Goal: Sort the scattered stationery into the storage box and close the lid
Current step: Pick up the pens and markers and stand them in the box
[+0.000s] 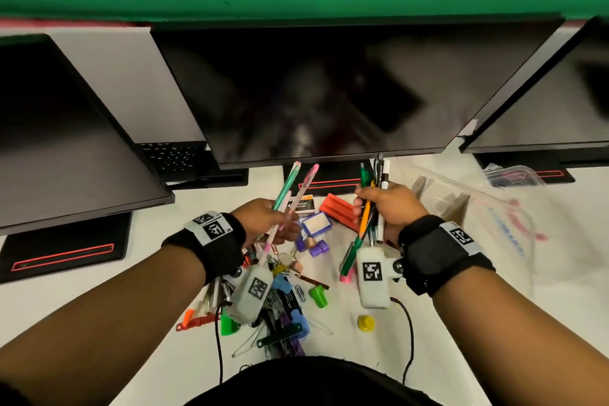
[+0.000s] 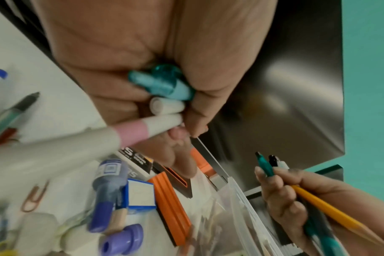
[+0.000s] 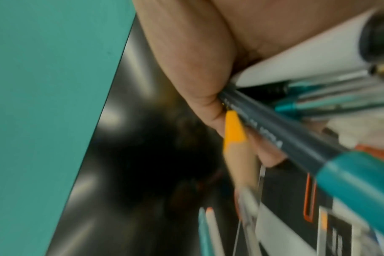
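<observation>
Left hand: the left hand [image 1: 260, 219], at lower centre-left of the head view, is gripping three slim pens, its fingers [image 2: 200, 97] curling round them.
Left-hand pens: a teal pen [image 1: 286, 187] and a pink-patterned pen [image 1: 304, 184] are fanning up toward the middle monitor [image 1: 329, 92]; in the left wrist view a third, white barrel [image 2: 164, 105] is lying between them in the grip.
Right hand: the right hand [image 1: 390, 208], right of centre, is clenching a bundle of pens [image 1: 374, 204] and one yellow pencil [image 1: 366, 214], upright; exact pen count is hard to tell, at least four.
Storage box: the clear storage box [image 1: 478, 204] is sitting open on the white surface [image 1: 461, 323] just right of the right hand, with a divider showing inside.
Lid: a clear lid [image 1: 514, 175] is lying at upper right of the box, under the right monitor.
Scattered stationery: a loose pile [image 1: 283, 306] is lying below and between the two hands, touching neither; one orange stapler [image 1: 339, 209], one blue-framed stamp pad [image 1: 316, 223], one yellow cap [image 1: 365, 322].
Monitors: three dark screens are standing across the top of the frame.
</observation>
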